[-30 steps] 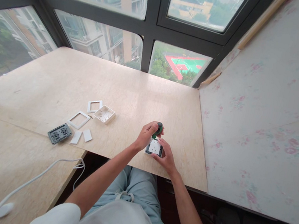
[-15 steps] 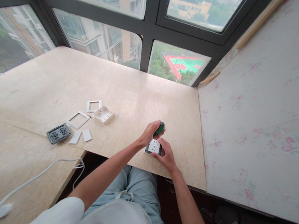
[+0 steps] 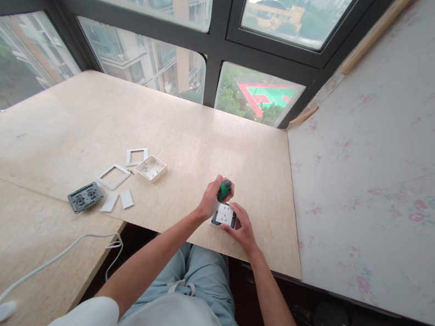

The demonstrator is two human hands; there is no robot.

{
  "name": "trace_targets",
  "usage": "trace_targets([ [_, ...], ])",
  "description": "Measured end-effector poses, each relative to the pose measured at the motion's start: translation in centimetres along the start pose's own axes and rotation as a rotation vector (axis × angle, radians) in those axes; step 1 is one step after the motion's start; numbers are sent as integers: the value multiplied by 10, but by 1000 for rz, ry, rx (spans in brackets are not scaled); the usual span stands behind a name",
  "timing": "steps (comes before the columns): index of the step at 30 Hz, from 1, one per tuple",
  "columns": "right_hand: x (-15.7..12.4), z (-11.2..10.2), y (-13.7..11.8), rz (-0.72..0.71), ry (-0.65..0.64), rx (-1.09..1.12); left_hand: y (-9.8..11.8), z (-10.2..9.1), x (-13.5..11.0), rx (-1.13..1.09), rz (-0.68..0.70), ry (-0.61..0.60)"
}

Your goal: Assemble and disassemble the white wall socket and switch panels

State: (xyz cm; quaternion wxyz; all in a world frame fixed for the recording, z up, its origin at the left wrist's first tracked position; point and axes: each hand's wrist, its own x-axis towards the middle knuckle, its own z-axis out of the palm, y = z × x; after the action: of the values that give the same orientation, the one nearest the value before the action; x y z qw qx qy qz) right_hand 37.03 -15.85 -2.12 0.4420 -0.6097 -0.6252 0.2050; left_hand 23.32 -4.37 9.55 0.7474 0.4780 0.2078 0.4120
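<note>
My left hand point(image 3: 211, 195) is closed round the green and black handle of a screwdriver point(image 3: 225, 189). It is above the far left part of a wall socket point(image 3: 225, 214), whose white face with plug slots sits in a dark frame. The screwdriver's shaft and tip are hidden or too small to make out. My right hand point(image 3: 242, 227) grips the socket from the right side, thumb at the near edge and fingers at the far edge. The socket rests on the pale tabletop near its front edge.
To the left lie an open white box point(image 3: 151, 167), two white frames point(image 3: 114, 176), two small white plates point(image 3: 126, 199) and a grey socket back point(image 3: 85, 197). A white cable point(image 3: 61, 248) runs across the left tabletop. Windows and a papered wall point(image 3: 364, 182) border the table.
My left hand has shifted a little left with the screwdriver, and the handle's tilt has changed. More of the socket's left side shows. My right hand stays on the socket.
</note>
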Motion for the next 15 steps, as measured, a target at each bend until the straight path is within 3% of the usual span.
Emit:
trace_targets([
  [3,0,0,-1,-3,2,-2,1,-2,12,-84,-88,12],
  [7,-1,0,-2,0,3,-6,7,-8,23,-113,-242,-203],
  [11,-2,1,0,-2,15,-24,11,-10,20,-62,-294,-381],
  [15,-1,2,1,-18,12,-26,11,-6,11,-9,-199,-293],
])
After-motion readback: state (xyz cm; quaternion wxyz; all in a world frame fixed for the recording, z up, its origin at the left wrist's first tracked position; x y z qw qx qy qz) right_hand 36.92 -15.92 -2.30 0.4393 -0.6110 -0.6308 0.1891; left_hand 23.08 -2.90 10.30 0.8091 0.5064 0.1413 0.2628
